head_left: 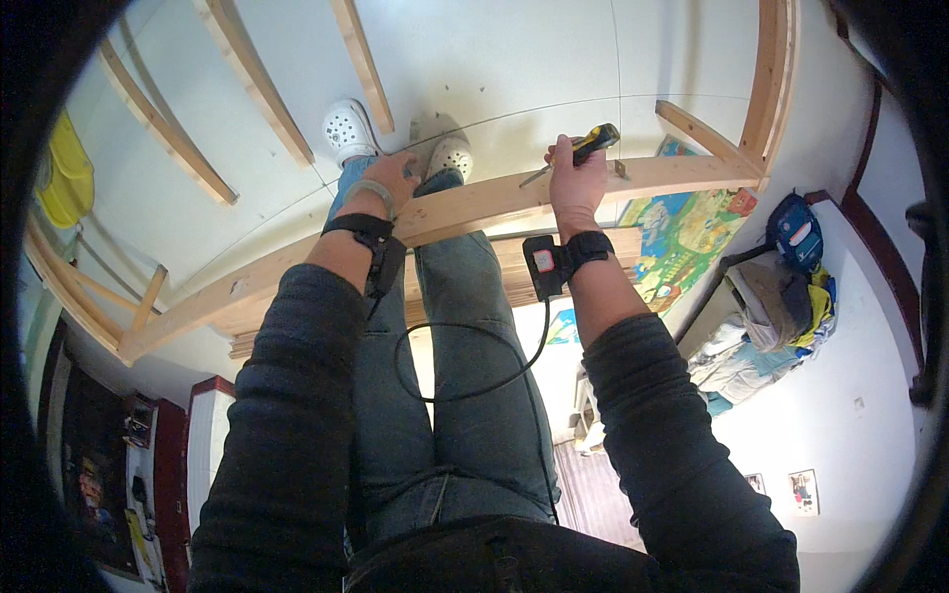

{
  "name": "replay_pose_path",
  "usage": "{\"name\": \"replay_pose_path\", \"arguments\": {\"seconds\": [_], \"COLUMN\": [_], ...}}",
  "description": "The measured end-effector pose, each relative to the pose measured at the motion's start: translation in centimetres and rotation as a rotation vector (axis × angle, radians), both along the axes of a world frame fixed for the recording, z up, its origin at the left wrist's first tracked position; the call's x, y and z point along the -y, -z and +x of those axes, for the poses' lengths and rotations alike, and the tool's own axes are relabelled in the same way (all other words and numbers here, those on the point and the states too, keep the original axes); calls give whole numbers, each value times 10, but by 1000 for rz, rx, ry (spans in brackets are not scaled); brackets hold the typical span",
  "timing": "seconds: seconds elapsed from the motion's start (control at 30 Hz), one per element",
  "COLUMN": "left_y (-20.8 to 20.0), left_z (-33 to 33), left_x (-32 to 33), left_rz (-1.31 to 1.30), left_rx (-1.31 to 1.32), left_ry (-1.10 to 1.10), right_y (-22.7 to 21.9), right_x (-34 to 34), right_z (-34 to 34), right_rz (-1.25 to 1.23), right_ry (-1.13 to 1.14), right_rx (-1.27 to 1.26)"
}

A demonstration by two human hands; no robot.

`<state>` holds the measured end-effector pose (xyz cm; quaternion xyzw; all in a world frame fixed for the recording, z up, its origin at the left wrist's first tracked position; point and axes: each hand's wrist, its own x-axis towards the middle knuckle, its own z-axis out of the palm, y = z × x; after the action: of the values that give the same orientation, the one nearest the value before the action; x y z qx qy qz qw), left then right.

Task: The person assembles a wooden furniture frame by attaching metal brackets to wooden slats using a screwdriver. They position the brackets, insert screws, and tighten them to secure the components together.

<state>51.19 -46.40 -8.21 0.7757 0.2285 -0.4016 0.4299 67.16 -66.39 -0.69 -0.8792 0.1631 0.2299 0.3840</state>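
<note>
Head view: right hand [578,186], closed in a narrow grip around a screwdriver [597,143], its handle black and yellow with a rounded butt, its thin metal shank slanting down-left over a wooden beam [484,206]; the hand itself lies over the beam, and the screwdriver handle sticks out beyond its far edge. Left hand [395,180], reaching past the same beam with fingers bent; whether it pinches anything small cannot be told from here, the fingertips being partly turned away. Beam: long, pale, smooth-sawn softwood with visible grain, bowed by the lens, meeting an upright-edged post [771,89] at right; a small dark metal fitting [621,170] on it, just beside the right hand. Slats [252,84], three, narrow, squared, pale wood, on the far side over a light, hard, jointed floor [534,59]. Boards [514,282], flat, lying side by side under the beam. Wrist straps, black, fabric-like, one per forearm; the right one bears a square module [543,262], with a looped black cable [465,397]. Clogs [348,130], white, moulded, perforated. Mat [682,232], flat, multicoloured print, right.
</note>
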Motion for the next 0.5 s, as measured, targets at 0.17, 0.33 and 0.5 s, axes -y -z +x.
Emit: {"name": "replay_pose_path", "arguments": {"seconds": [0.17, 0.33, 0.5], "left_y": [-16, -67, -105], "left_z": [-32, -69, -111], "left_x": [-22, -24, -18], "left_rz": [-61, -45, 256], "left_rx": [-75, -74, 127], "left_ry": [-242, -480, -364], "right_y": [-6, -19, -36], "right_x": [1, 2, 3], "right_z": [-3, -6, -4], "right_rz": [67, 321, 354], "right_ry": [22, 169, 283], "right_rx": [5, -71, -165]}}
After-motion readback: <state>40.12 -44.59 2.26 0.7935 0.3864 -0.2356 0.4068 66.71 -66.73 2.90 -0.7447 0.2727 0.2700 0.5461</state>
